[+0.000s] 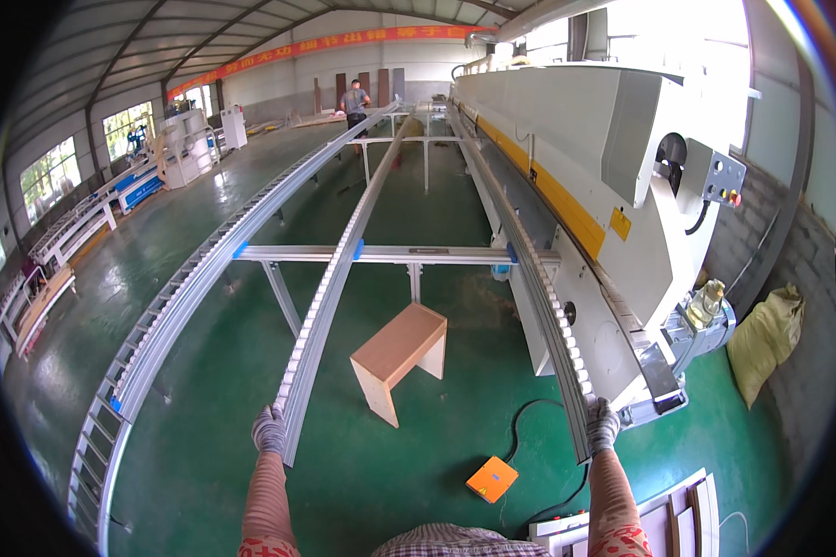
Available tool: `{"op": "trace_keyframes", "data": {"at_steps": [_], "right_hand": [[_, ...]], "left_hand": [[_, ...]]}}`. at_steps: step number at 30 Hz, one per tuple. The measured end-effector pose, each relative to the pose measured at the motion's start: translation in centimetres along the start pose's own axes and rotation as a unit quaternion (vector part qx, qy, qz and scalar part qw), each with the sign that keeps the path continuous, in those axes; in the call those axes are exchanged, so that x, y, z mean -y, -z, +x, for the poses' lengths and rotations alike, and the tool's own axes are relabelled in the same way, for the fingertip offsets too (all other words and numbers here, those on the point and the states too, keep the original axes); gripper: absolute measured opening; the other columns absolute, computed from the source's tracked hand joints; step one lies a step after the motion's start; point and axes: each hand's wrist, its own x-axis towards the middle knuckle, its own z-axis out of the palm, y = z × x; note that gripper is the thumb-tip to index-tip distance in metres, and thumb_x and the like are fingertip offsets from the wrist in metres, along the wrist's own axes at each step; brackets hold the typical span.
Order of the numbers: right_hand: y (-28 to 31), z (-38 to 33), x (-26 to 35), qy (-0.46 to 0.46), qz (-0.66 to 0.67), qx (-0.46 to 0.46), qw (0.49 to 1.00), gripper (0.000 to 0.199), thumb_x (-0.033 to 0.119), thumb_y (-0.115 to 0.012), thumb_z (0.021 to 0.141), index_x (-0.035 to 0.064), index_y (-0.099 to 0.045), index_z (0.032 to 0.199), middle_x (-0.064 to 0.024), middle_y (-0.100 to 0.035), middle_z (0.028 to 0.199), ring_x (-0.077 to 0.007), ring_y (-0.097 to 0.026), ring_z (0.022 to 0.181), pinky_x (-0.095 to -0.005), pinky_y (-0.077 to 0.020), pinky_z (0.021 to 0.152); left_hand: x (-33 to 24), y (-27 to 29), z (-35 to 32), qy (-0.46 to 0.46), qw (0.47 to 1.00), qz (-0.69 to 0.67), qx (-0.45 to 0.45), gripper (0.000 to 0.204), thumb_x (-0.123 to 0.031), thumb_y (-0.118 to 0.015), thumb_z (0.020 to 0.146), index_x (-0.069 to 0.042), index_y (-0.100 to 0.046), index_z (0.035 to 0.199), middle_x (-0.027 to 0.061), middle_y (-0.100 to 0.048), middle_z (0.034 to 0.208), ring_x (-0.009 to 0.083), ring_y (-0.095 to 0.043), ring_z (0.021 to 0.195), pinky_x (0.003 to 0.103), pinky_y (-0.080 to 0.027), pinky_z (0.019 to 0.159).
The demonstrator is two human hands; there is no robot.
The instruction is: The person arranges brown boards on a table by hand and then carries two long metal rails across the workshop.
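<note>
We are standing at the near ends of two long aluminium roller rails, one hand on each. Our gloved left hand (269,430) is clasping the outer side of the middle roller rail (306,371), its fingers folded in. Our gloved right hand (603,427) is clasping the outer side of the right roller rail (576,418) in the same way; we cannot tell how far the fingertips are reaching underneath either one. Both rails are stretching away from us over a metal crossbar (390,252), their white rollers facing up. A third, curving roller rail (163,348) is running well to our left. Between the two held rails, a small wooden stool (399,339) is standing on the green floor (399,497), and an orange box (492,480) is lying nearer us, beside a black cable (520,418). A long cream-and-yellow machine (576,121) is flanking the right roller rail, and far ahead another person (355,102) is standing.
</note>
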Motion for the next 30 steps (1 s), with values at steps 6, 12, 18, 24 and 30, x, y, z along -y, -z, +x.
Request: {"op": "trace_keyframes", "data": {"at_steps": [6,12,18,24,30], "right_hand": [[3.7,-0.6,3.9,-0.049,0.037,0.051,0.997,0.021,0.033,-0.062,0.09,0.0145,-0.063,0.098,-0.0187,-0.067,0.09,-0.0407,-0.063,0.086,-0.0483,-0.0488,0.075],[2.6,0.0,3.6,-0.063,0.055,0.046,0.995,0.025,0.033,-0.059,0.093,0.0125,-0.063,0.107,-0.0202,-0.067,0.101,-0.0421,-0.063,0.098,-0.0478,-0.0499,0.083],[2.2,0.3,3.2,-0.057,0.047,0.083,0.994,0.034,0.033,-0.063,0.09,0.0119,-0.065,0.117,-0.0171,-0.07,0.108,-0.0368,-0.065,0.103,-0.0441,-0.0507,0.09],[-0.3,0.6,-0.1,-0.06,0.047,0.047,0.996,0.027,0.03,-0.062,0.091,0.0141,-0.066,0.111,-0.0182,-0.071,0.099,-0.0398,-0.066,0.096,-0.0474,-0.0517,0.083],[0.4,0.6,1.0,-0.032,0.018,0.046,0.998,0.036,0.042,-0.059,0.093,0.0106,-0.066,0.109,-0.0197,-0.071,0.093,-0.0402,-0.067,0.091,-0.0484,-0.0524,0.08]], "left_hand": [[1.3,-2.1,1.6,-0.024,0.998,0.046,0.042,0.044,-0.046,-0.043,0.1,-0.011,-0.064,0.117,0.021,-0.069,0.107,0.0418,-0.066,0.097,0.051,-0.052,0.082],[4.1,-2.5,2.9,-0.093,0.995,-0.002,-0.035,0.044,-0.039,-0.044,0.102,-0.006,-0.061,0.127,0.0213,-0.068,0.115,0.0404,-0.065,0.103,0.046,-0.051,0.089],[1.4,0.6,0.5,-0.079,0.996,-0.033,0.028,0.046,-0.037,-0.047,0.102,-0.001,-0.061,0.126,0.0214,-0.067,0.12,0.0398,-0.063,0.109,0.044,-0.049,0.093],[3.0,-0.9,1.8,-0.101,0.994,-0.049,-0.014,0.044,-0.035,-0.047,0.102,0.001,-0.063,0.121,0.0248,-0.066,0.116,0.041,-0.064,0.105,0.044,-0.05,0.09],[0.5,0.8,0.2,-0.028,0.996,-0.081,0.012,0.04,-0.036,-0.05,0.101,-0.002,-0.067,0.113,0.023,-0.069,0.109,0.0407,-0.066,0.098,0.044,-0.051,0.086]]}}
